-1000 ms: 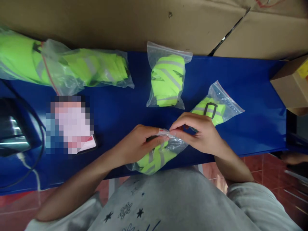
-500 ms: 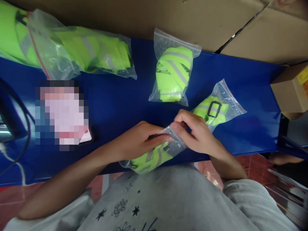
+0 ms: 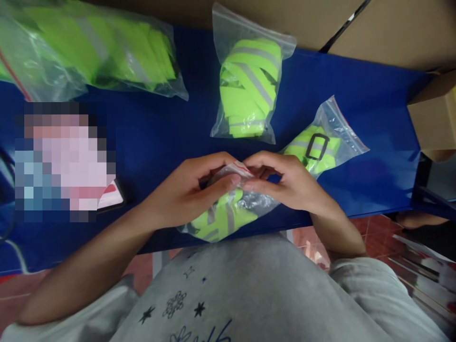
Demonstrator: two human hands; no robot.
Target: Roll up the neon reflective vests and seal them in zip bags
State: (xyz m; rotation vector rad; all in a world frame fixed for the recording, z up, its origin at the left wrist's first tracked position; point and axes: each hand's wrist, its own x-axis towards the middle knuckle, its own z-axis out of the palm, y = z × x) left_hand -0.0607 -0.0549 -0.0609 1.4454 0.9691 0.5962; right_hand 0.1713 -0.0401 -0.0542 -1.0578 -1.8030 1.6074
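Observation:
A clear zip-lock bag (image 3: 228, 216) with folded neon-yellow reflective strap in it lies at the table's near edge. My left hand (image 3: 199, 190) pinches its top between thumb and fingers. Close beside, my right hand (image 3: 281, 178) grips the same top edge, where a red line shows; the two thumbs almost meet. Behind my right hand lies a second bagged strap (image 3: 317, 145) with a black buckle on top. Farther back is a third bagged strap (image 3: 251, 88). My fingertips are partly hidden behind the plastic.
A large bag of neon-yellow straps (image 3: 107, 50) lies at the back left. A phone (image 3: 113, 195) sits at the left beside a blurred-out patch. Cardboard boxes (image 3: 392, 33) stand along the back, and a smaller box (image 3: 436, 118) is at the right of the blue table (image 3: 377, 185).
Both hands have drawn together along the bag's top, my left hand shifting up toward the red line. The view has moved slightly, so the objects at the back sit higher in the picture.

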